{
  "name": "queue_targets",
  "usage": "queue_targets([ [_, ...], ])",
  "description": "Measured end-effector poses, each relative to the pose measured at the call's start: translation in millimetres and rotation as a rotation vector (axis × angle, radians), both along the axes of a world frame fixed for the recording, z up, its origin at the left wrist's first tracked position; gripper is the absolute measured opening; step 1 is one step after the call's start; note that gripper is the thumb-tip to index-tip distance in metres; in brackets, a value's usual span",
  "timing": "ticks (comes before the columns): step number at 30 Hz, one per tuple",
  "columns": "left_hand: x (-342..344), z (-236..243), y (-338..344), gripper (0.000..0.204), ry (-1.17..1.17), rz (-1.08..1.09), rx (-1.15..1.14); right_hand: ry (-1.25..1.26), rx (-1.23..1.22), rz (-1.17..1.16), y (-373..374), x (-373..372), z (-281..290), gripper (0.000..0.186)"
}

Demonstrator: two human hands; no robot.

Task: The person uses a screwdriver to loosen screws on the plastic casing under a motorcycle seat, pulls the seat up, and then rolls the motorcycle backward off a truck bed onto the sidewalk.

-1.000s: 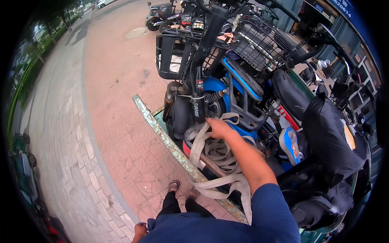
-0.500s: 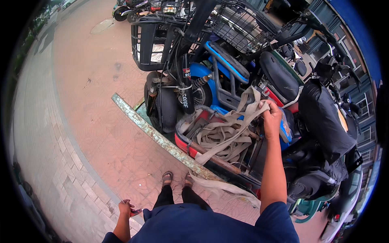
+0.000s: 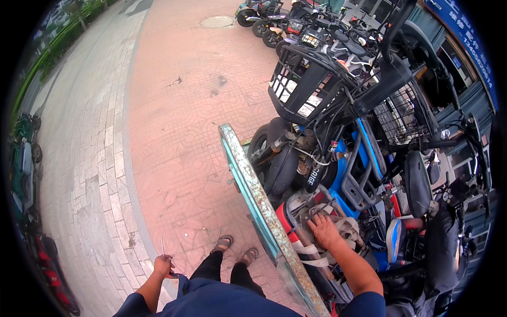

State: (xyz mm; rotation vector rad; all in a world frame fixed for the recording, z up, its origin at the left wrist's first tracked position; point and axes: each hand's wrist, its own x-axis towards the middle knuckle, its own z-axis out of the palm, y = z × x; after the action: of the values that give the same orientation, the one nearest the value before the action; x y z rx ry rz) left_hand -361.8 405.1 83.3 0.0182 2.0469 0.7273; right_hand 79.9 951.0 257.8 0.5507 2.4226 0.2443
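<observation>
My right hand [image 3: 324, 232] reaches down into a red-rimmed bin [image 3: 285, 215], its fingers spread over a heap of beige webbing strap [image 3: 346, 226]. A band of the strap [image 3: 312, 261] crosses the bin's near side. In my left hand [image 3: 164, 265], low and away from the vehicles, is what looks like a screwdriver [image 3: 162, 245]; its thin shaft points up and a bit of red shows below my fist. Beside the bin runs a rusty, pale green metal rail [image 3: 264, 203].
An electric bike with a black front basket [image 3: 303, 87] stands behind the bin, next to a blue rack [image 3: 364, 153]. A wire basket [image 3: 406, 113] and black seat [image 3: 417, 182] are at the right. Several scooters [image 3: 338, 39] line the back. Red paving [image 3: 185, 132] lies left.
My right hand has lowered from holding up a loop of strap to the heap in the bin. The view has swung left, so the vehicles sit farther right. My left hand keeps its hold.
</observation>
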Motion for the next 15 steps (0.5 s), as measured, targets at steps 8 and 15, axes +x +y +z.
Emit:
queue_targets([
  [8,48,-22,-50,0.030,-0.123,0.205,-0.009,0.009,-0.204,-0.083,4,2,-42,0.038],
  [15,54,-46,-95,0.023,-0.190,0.463,-0.061,0.003,-0.221,-0.218,-4,21,-8,0.037],
])
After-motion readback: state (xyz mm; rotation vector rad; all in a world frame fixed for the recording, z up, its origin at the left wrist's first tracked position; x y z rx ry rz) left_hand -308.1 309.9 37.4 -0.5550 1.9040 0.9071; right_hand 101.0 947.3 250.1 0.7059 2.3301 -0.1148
